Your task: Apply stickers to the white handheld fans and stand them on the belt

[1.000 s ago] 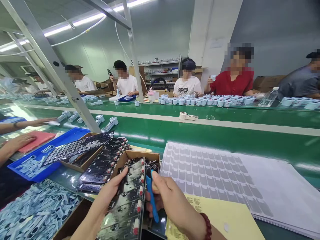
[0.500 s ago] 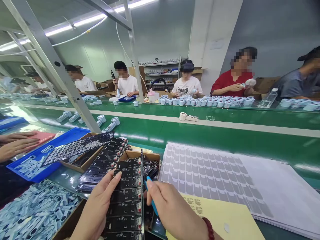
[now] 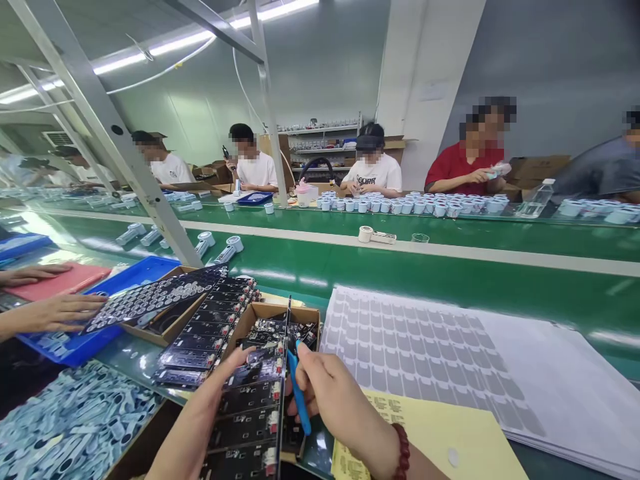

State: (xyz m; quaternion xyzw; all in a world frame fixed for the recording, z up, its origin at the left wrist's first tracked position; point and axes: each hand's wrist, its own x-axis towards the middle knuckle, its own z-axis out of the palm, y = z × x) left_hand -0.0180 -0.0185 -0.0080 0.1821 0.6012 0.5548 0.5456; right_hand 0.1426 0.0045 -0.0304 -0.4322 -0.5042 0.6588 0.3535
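A black circuit board panel (image 3: 247,410), divided into a row of strips with small red-and-white parts along one edge, is in my left hand (image 3: 213,393). That hand is closed on the panel's left side, the thumb on top and the other fingers hidden below. My right hand (image 3: 337,390) grips blue-handled cutting pliers (image 3: 300,397), whose jaws are close against the panel's right edge; whether they touch it I cannot tell. Under the panel's far end stands a cardboard box (image 3: 311,312) with small loose black boards (image 3: 267,325) in it.
More board panels (image 3: 200,333) lie stacked left of the box. Beyond them a co-worker's hand (image 3: 65,310) reaches over a blue tray (image 3: 145,270). Pale blue plastic parts (image 3: 75,420) fill a box at lower left. White label sheets (image 3: 415,340) and yellow paper (image 3: 445,433) lie at right.
My left hand has moved forward along the panel, which is tilted more. The pliers have swung so more of the blue handle shows. A co-worker's hand has moved right over the blue tray.
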